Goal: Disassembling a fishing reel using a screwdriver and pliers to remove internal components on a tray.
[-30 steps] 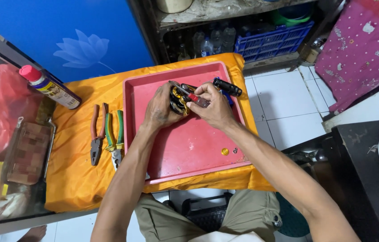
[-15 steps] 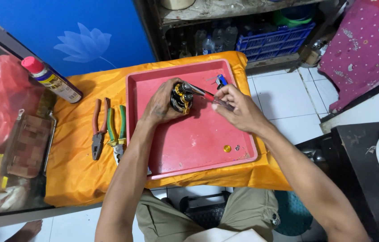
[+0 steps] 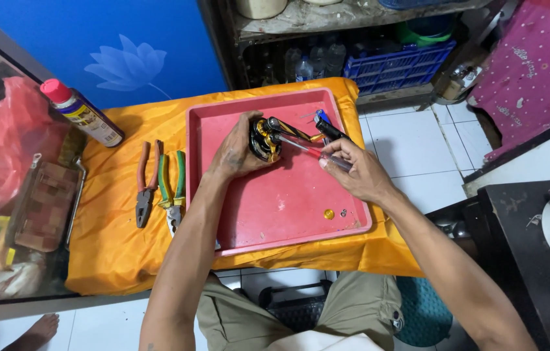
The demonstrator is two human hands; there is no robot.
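A red tray (image 3: 288, 208) lies on a table covered with orange cloth (image 3: 112, 247). My left hand (image 3: 236, 153) grips a black and gold fishing reel (image 3: 266, 138) resting in the tray's upper middle. My right hand (image 3: 356, 172) holds a screwdriver (image 3: 314, 153) with a clear and red handle, its tip pointing into the reel. The reel's handle arm, with a black and blue knob (image 3: 327, 127), sticks out to the right. A small gold round part (image 3: 329, 214) lies loose in the tray near my right wrist.
Two pliers, one with red grips (image 3: 145, 185) and one with green grips (image 3: 172, 192), lie on the cloth left of the tray. A spray can with a red cap (image 3: 83, 114) lies at the far left. A blue crate (image 3: 395, 65) sits under shelves behind.
My right hand has shifted slightly right and down, with the screwdriver still set against the reel. My left hand keeps its grip on the reel.
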